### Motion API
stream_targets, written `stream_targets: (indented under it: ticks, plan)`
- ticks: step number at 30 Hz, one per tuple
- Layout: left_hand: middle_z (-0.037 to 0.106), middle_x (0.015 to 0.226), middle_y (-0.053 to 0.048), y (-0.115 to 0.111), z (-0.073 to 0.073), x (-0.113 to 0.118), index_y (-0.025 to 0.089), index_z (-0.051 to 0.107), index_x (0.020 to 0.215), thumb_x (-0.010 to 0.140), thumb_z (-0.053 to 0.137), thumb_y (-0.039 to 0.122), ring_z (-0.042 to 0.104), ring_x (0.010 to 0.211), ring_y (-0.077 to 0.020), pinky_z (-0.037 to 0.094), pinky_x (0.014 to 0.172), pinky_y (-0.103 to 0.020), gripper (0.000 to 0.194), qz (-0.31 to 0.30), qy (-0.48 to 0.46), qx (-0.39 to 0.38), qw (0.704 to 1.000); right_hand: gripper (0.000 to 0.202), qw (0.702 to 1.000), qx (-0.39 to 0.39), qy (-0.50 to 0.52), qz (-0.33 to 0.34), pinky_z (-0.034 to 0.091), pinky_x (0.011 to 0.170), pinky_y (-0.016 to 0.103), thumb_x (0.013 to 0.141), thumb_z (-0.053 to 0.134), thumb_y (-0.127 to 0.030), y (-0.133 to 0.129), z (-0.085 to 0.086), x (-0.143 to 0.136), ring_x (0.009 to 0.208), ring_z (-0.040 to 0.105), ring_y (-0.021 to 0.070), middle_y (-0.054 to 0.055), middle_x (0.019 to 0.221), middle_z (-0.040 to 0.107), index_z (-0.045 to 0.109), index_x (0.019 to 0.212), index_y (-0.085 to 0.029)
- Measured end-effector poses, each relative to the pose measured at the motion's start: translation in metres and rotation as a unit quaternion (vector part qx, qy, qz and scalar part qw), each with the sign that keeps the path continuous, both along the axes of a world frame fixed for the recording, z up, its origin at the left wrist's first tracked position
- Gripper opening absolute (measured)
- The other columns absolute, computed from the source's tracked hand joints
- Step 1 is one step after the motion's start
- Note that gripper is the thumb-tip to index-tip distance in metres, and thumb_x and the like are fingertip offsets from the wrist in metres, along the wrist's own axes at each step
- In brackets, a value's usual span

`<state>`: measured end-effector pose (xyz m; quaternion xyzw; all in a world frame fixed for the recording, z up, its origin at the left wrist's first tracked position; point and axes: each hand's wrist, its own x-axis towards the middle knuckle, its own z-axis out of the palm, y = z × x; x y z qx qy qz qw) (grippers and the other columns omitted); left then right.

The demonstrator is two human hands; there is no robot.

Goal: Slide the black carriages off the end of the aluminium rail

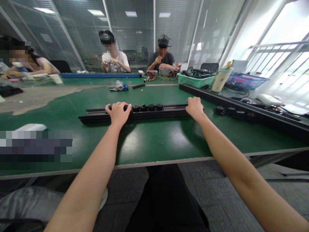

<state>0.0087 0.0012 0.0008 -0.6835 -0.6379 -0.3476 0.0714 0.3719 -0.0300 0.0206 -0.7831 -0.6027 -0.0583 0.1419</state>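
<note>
A long black rail (147, 114) with an open channel lies across the green table in front of me. Several small black round parts (151, 107) sit in a row along its middle. My left hand (118, 113) is over the rail at the left end of this row. Its fingers and thumb curl around a black round part, mostly hidden beneath the hand. At the rail's right end, my right hand (195, 108) grips the rail with closed fingers.
Another long black rail (256, 111) runs diagonally at the right, with several round black parts (230, 111) beside it. Farther back stand a green basket (196, 81) of cables and a bottle (220, 80). A white object (31, 127) lies left. Three people sit across the table.
</note>
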Motion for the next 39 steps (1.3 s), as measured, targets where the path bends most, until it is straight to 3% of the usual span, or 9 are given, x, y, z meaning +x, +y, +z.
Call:
stream_targets:
  ticks: [13, 25, 39]
  plan:
    - [0.078, 0.118, -0.011, 0.001, 0.0, -0.001, 0.027, 0.074, 0.094, 0.103, 0.05, 0.046, 0.061, 0.122, -0.0351, 0.022, 0.123, -0.06, 0.032, 0.0, -0.001, -0.001, 1.0, 0.047, 1.0, 0.007, -0.002, -0.015, 0.055, 0.099, 0.048, 0.096, 0.045, -0.008, 0.003, -0.001, 0.004, 0.136, 0.048, 0.0357, 0.024, 0.139, 0.061, 0.068, 0.136, -0.012]
    - [0.077, 0.117, -0.01, -0.002, 0.002, 0.0, 0.027, 0.075, 0.096, 0.103, 0.048, 0.046, 0.061, 0.122, -0.0346, 0.022, 0.124, -0.06, 0.033, 0.001, -0.002, -0.006, 1.0, 0.045, 1.0, -0.014, -0.012, -0.024, 0.057, 0.103, 0.051, 0.097, 0.045, -0.006, 0.002, 0.003, 0.006, 0.14, 0.05, 0.0376, 0.028, 0.143, 0.061, 0.072, 0.134, -0.005]
    - [0.077, 0.118, -0.011, -0.001, 0.001, 0.001, 0.025, 0.075, 0.096, 0.104, 0.051, 0.043, 0.062, 0.122, -0.0345, 0.023, 0.123, -0.058, 0.031, 0.007, 0.003, -0.006, 1.0, 0.043, 0.999, -0.006, 0.001, -0.032, 0.056, 0.107, 0.05, 0.099, 0.049, -0.009, 0.005, 0.0, 0.012, 0.143, 0.048, 0.0361, 0.025, 0.146, 0.06, 0.068, 0.138, -0.009]
